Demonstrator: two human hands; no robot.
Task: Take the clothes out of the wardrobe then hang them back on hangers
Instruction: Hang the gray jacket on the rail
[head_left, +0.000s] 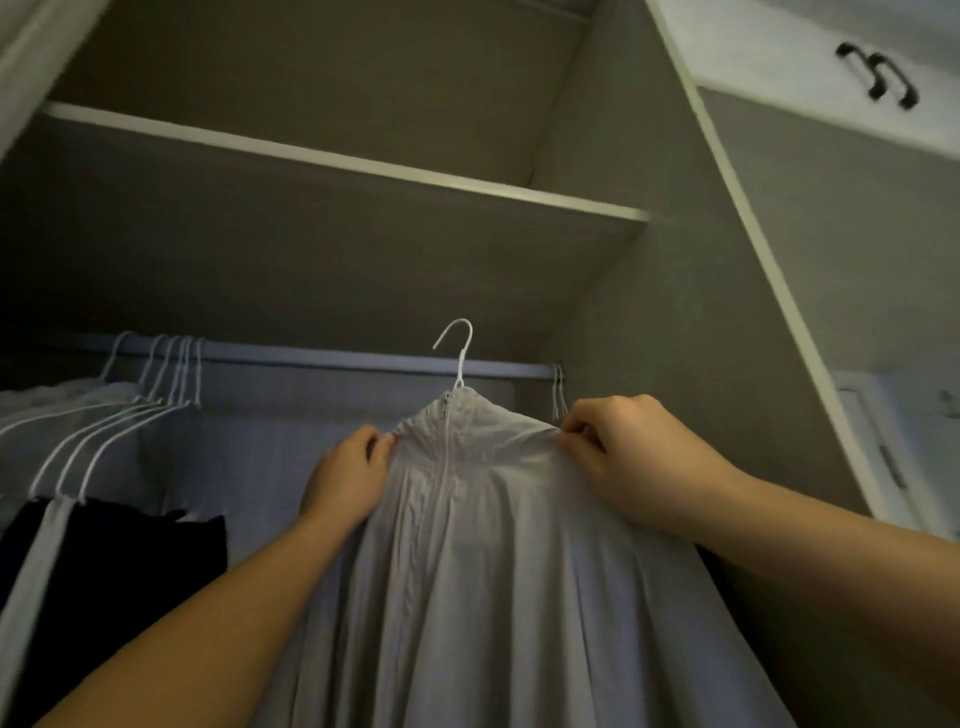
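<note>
The pale zip jacket (467, 545) sat on a white hanger (460, 345), held up near the rail (311, 358). The left hand (345, 475) and right hand (623, 457) each pinched a shoulder. It looked soft and light, so the shoulders seemed the best place to hold.

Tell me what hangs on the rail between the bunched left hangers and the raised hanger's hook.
Nothing; in the head view, the rail is bare from the bunched hangers to the hook.
</note>
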